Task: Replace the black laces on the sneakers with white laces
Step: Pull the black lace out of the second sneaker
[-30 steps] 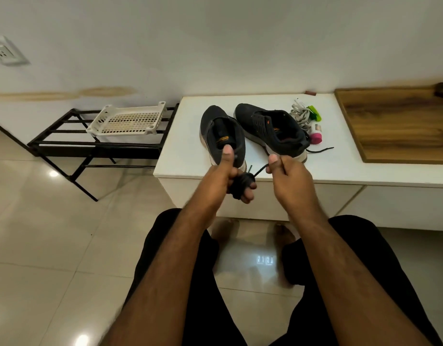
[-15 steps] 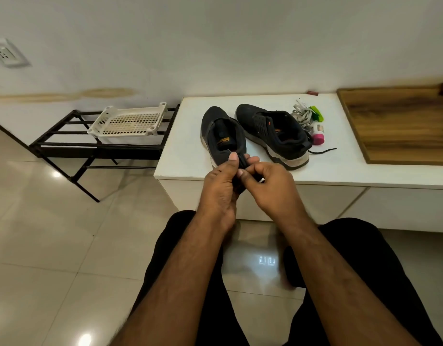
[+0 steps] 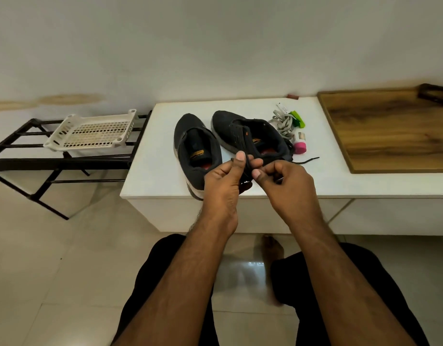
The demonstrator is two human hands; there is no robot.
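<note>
Pinching the bundled black lace [image 3: 246,171] between both hands' fingers [image 3: 241,158], we risk, seemingly, its coil springing loose if either pinch slackens.

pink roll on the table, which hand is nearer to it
Right. The right hand is just below and left of the pink roll; the left hand is farther left, in front of the left shoe.

We saw two sneakers [image 3: 198,151] side by side on the table [image 3: 150,181], laces [image 3: 284,121] at their two o'clock, a tray [image 3: 90,131] on the rack [image 3: 20,161] at nine.
</note>
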